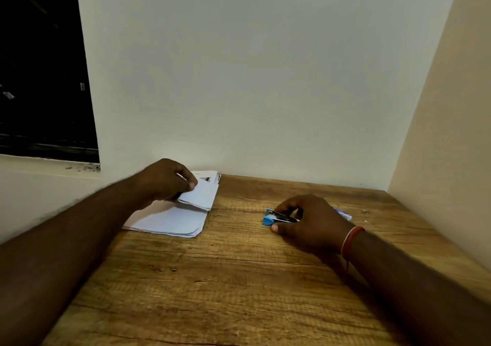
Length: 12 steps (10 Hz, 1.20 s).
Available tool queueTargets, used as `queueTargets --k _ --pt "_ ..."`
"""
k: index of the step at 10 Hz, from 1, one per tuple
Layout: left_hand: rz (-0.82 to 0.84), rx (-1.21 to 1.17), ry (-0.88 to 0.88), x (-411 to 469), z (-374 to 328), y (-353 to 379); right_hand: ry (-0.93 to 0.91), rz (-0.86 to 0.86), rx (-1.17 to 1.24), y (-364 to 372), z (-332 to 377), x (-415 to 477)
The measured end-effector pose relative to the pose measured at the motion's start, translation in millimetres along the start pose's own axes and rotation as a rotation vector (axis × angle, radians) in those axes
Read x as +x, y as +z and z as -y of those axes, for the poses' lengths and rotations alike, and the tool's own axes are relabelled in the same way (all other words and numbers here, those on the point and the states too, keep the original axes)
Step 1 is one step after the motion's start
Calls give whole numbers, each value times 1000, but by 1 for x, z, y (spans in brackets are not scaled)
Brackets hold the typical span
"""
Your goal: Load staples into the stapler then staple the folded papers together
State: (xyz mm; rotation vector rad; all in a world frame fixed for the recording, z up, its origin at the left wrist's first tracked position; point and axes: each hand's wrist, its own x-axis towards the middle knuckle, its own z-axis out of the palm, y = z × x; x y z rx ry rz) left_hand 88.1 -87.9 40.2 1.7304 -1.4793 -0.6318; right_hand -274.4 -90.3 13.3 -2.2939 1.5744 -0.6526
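Right hand [305, 225] curls round stapler [269, 219] (on table [239, 279]); left hand [164, 178] pinches papers [203, 195].

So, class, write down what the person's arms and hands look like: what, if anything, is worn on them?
Both forearms are bare, with no sleeves in view. The left hand wears nothing: no glove, ring or watch shows. The right hand is also ungloved, but its wrist carries a red thread band with a loose strand hanging from it.
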Motion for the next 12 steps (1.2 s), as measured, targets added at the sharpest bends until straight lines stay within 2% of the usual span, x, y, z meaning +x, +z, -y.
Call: queueTargets --k 1,3,5,7,8,10,11,12 --pt "-8 144 14 3 5 6 6 4 -27 -2 1 2" --pt "-70 547 96 2 4 14 138 -151 -55 -4 -2 4" --pt "-215 566 238 -1 1 26 283 -298 -207 -13 -19 5" --pt "-234 543 437 -17 -6 44 341 -288 -297 -11 -33 6" --pt "-189 564 482 -28 -12 59 301 -335 -305 -7 -38 4" --pt "-99 749 576 -34 -15 96 65 -437 -477 11 -32 6" --pt "-123 835 607 -32 -11 110 -77 -464 -480 23 -27 1" --pt "-237 919 624 -35 -14 118 -170 -471 -491 28 -25 3"
